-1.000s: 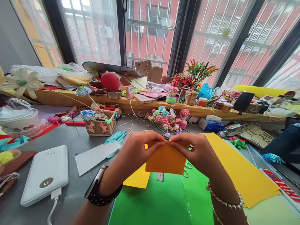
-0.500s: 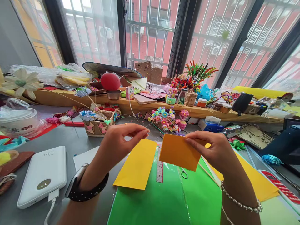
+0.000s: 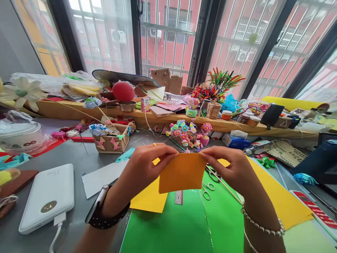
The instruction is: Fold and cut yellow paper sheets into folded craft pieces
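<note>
An orange-yellow piece of paper (image 3: pixel 182 174) hangs upright in front of me, held by its top corners. My left hand (image 3: pixel 150 163) pinches the upper left corner between thumb and fingertips. At the upper right corner, my right hand (image 3: pixel 228 161) does the same. Behind and below the piece, a yellow paper sheet (image 3: pixel 152 201) lies on the green mat (image 3: pixel 168 228), partly covered. A small ruler (image 3: pixel 179 198) shows its lower end beneath the held paper. Scissors (image 3: pixel 207 189) rest on the mat just right of it.
A white power bank (image 3: pixel 48 198) with a cable lies at the left. White paper (image 3: pixel 98 179) is beside my left wrist. A cardboard box (image 3: pixel 112 144) and crocheted flowers (image 3: pixel 185 131) stand behind. Larger yellow paper (image 3: pixel 279 196) lies right, near a thin stick (image 3: pixel 226 186).
My left hand has moved right and taken hold of the orange-yellow paper's left corner. My right hand has shifted slightly left with it, and the paper now hangs straighter, uncovering more of the scissors.
</note>
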Demonstrator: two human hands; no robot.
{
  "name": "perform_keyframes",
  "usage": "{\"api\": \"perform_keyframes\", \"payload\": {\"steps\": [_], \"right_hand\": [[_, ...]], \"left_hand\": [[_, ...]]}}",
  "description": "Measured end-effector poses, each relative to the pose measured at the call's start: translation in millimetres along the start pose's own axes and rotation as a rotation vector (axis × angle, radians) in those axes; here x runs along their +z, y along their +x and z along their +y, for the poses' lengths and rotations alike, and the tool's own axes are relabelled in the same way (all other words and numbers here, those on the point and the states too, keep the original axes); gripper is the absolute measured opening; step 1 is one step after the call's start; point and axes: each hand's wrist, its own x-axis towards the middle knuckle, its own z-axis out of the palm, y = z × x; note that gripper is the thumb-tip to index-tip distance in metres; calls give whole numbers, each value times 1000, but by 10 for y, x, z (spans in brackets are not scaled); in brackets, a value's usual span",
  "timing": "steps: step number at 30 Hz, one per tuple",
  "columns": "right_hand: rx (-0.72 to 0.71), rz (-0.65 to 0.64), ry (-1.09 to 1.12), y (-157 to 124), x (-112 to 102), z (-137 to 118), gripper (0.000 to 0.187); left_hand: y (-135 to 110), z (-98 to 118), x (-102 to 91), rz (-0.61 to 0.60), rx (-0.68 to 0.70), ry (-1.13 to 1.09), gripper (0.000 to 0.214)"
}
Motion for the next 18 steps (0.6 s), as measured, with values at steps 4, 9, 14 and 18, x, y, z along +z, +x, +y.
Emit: {"api": "perform_keyframes", "payload": {"steps": [4,9,14,18], "right_hand": [[114,195,-63,1,-82,111,17],[-11,186,-5,34,72,4,14],[-98,-41,-68,57,235,-129,14],[-62,-17,-71,44,159,-74,15]], "left_hand": [[-7,-42,-44,27,-21,34,12],[-5,4,33,-34,7,-5,12],[5,27,31,-71,-6,-7,13],[3,-20,-48,-44,-43,-6,14]]}}
